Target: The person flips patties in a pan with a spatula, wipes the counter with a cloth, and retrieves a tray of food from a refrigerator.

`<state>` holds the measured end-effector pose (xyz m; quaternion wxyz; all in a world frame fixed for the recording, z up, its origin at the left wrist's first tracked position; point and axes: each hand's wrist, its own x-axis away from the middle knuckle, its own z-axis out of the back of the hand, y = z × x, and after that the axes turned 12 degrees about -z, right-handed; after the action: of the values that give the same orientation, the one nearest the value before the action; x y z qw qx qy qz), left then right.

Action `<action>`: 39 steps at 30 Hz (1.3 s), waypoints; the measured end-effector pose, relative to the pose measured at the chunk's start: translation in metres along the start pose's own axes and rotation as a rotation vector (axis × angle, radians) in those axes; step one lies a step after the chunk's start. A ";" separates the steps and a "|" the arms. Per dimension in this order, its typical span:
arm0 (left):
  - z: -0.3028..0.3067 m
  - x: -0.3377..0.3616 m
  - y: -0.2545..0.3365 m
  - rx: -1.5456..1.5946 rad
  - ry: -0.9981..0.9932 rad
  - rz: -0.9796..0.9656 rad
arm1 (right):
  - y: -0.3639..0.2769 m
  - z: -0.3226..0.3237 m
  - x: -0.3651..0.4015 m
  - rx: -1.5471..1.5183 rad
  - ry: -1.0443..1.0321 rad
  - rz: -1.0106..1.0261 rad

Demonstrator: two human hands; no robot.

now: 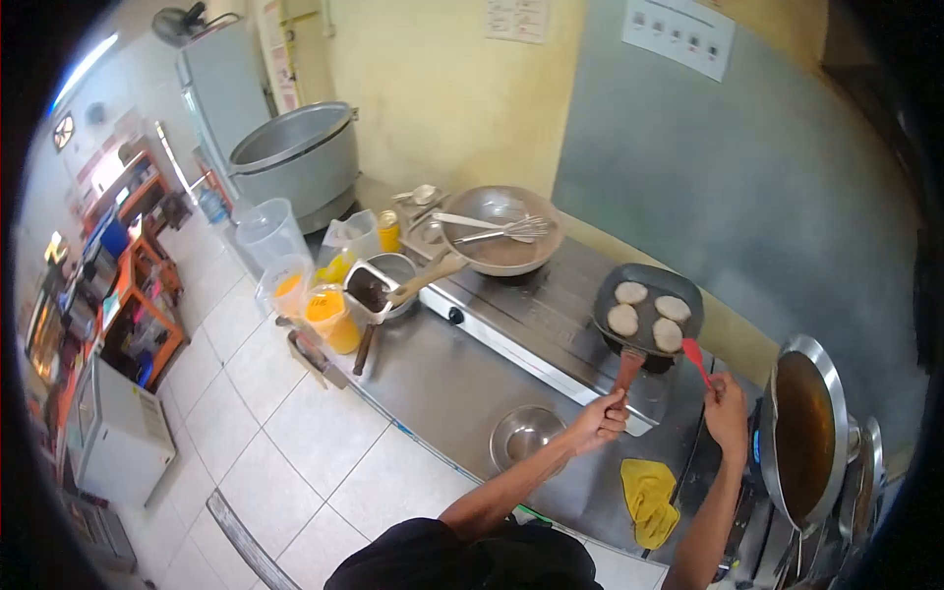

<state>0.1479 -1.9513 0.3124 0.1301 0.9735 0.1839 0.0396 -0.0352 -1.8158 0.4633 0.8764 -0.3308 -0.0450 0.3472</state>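
My left hand is wrapped round the reddish-brown handle of a dark square frying pan. The pan sits over the right burner of the stove. Several pale round patties lie flat in it. In my right hand is a red spatula, its fingers closed round the handle. The blade of the spatula is at the pan's near right edge, close to one patty; whether it touches cannot be made out.
A wok of brown liquid stands on a burner at right, with a blue flame beside it. A yellow cloth and a steel bowl lie on the counter. Another pan holds a whisk. Plastic jugs crowd the left end.
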 end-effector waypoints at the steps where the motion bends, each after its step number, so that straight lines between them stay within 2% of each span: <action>1: 0.000 0.001 -0.001 0.056 -0.031 0.020 | -0.010 0.004 0.003 0.008 -0.013 -0.001; 8: -0.004 0.005 0.002 0.295 -0.132 0.063 | -0.044 0.014 0.013 0.001 -0.051 -0.042; 13: -0.015 0.008 -0.001 0.033 0.003 0.026 | -0.049 0.019 0.022 -0.042 -0.058 -0.084; 19: -0.012 0.003 -0.009 -0.334 0.150 -0.008 | -0.019 0.022 0.029 -0.062 -0.018 -0.008; 26: -0.020 0.005 -0.011 -0.552 0.191 -0.040 | -0.010 0.030 0.043 -0.116 0.019 -0.127; 30: -0.024 0.003 -0.013 -0.558 0.239 -0.069 | 0.000 0.030 0.046 -0.121 0.011 -0.152; 39: -0.023 0.001 -0.019 -0.465 0.207 -0.039 | 0.009 0.033 0.056 -0.159 0.030 -0.163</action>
<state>0.1390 -1.9288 0.3297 0.3316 0.9044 0.2009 0.1779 -0.0083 -1.7578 0.4750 0.8734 -0.3996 -0.0858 0.2649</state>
